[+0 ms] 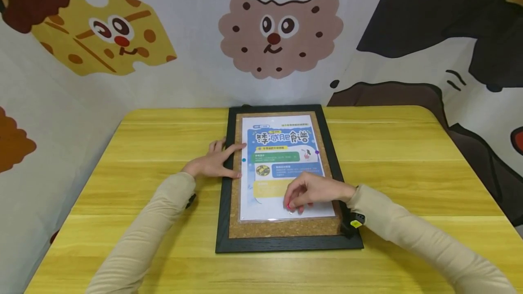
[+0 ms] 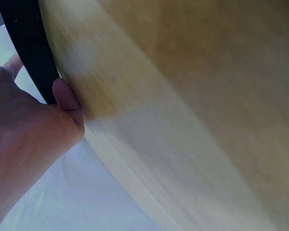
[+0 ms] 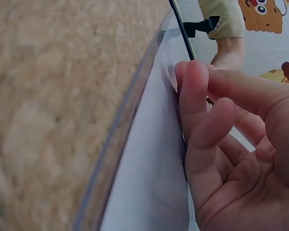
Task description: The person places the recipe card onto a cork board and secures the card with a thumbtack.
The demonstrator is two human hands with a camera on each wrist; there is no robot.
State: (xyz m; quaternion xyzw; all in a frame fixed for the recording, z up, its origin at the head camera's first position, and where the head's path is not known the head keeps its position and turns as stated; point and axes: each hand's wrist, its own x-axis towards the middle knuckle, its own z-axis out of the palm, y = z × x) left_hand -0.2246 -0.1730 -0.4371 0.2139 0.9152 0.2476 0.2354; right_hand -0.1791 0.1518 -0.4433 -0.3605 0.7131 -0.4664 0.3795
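A printed poster (image 1: 300, 212) in a clear sleeve lies on a cork board (image 1: 282, 229) with a black frame (image 1: 286, 244). My right hand (image 1: 314, 188) is over the poster's lower part, thumb and index finger pinching a small pinkish-red pushpin (image 1: 289, 205) close to the sheet. In the right wrist view the right hand's curled fingers (image 3: 197, 91) are right at the sleeve, and the pin is hidden. On the board's left side, my left hand (image 1: 210, 162) rests with thumb and index finger spread toward the poster's edge. The left wrist view shows its thumb (image 2: 66, 96) beside the black frame.
A blue pin (image 1: 244, 160) marks the poster's left edge and a purple pin (image 1: 316, 152) its right edge. Beneath the board is a yellow wood-grain table (image 1: 408, 171). Behind it hangs a white cloth (image 1: 196, 85) with cartoon food prints.
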